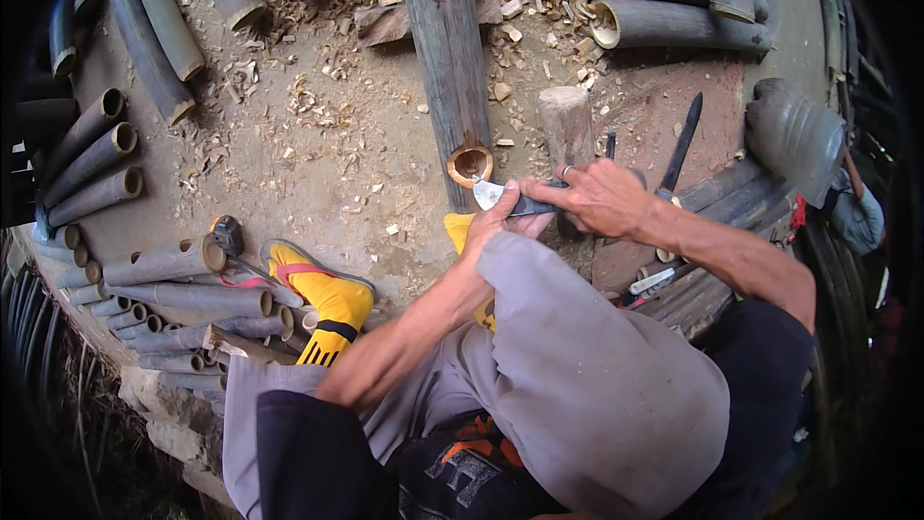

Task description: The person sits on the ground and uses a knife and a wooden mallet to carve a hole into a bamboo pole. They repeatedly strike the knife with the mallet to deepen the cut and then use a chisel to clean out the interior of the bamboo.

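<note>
fingers of our right hand [602, 197] are wrapped tight around the handle of a short knife [500, 196], with a ring showing on one finger, while our left hand [500, 221] pinches in close at the blade end, thumb and fingers narrow against the metal just below the tip. the pale blade points at the freshly cut lower rim of the long bamboo pole [450, 67] that runs away from us across the dirt ground [318, 154]; tip and rim look to be touching or nearly so, though we cannot tell which. just right of the pole stands a short wooden block [566, 120], and past our right wrist a long dark blade [681, 146] lies on the ground.

our worry is the left hand: it sits right at the edge, so if the knife skids off the hard bamboo skin, we judge it could run into those fingertips. the pole lies loose on the ground with nothing visibly bracing it, so a hard push might roll it and throw the cut off line. our foot in the yellow sandal [322, 294] rests near stacked bamboo tubes [164, 260] to the left, well apart from the cutting, and wood chips [318, 101] litter the ground.
</note>
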Motion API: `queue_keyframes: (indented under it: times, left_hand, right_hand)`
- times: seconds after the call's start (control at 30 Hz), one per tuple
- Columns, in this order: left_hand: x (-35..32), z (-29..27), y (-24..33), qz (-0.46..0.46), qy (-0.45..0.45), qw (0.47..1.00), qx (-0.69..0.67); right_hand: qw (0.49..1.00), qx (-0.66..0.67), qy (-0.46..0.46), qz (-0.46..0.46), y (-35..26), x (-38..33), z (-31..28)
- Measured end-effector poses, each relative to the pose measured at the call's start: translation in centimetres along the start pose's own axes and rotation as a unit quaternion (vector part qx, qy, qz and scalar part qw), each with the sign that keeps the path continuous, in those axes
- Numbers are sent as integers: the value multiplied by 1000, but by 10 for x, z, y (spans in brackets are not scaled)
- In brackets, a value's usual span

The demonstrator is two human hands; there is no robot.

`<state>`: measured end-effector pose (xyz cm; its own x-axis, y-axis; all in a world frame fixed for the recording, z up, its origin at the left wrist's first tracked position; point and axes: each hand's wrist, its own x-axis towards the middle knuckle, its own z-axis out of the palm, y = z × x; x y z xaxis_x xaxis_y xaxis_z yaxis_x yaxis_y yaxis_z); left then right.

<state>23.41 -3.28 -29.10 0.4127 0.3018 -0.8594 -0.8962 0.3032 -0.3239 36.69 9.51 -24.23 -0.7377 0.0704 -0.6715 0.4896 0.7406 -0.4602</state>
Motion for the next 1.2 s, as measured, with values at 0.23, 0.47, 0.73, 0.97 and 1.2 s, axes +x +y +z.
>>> queue_keyframes:
  times: [0.23,0.47,0.73,0.97,1.2]
  left_hand:
    - [-21,8,41,11,153,912,381]
    - [0,14,37,25,101,843,527]
    - [4,29,29,117,-56,973,191]
    - [22,1,18,36,-322,898,-298]
    - [11,29,-15,107,-133,981,-94]
  right_hand:
    - [853,495,130,106,-66,16,98]
    - [808,457,342,144,-88,7,86]
    - [985,34,109,126,-21,17,-18]
    - [877,-453,40,-155,-31,80,-76]
    - [983,-141,92,-72,9,41,-31]
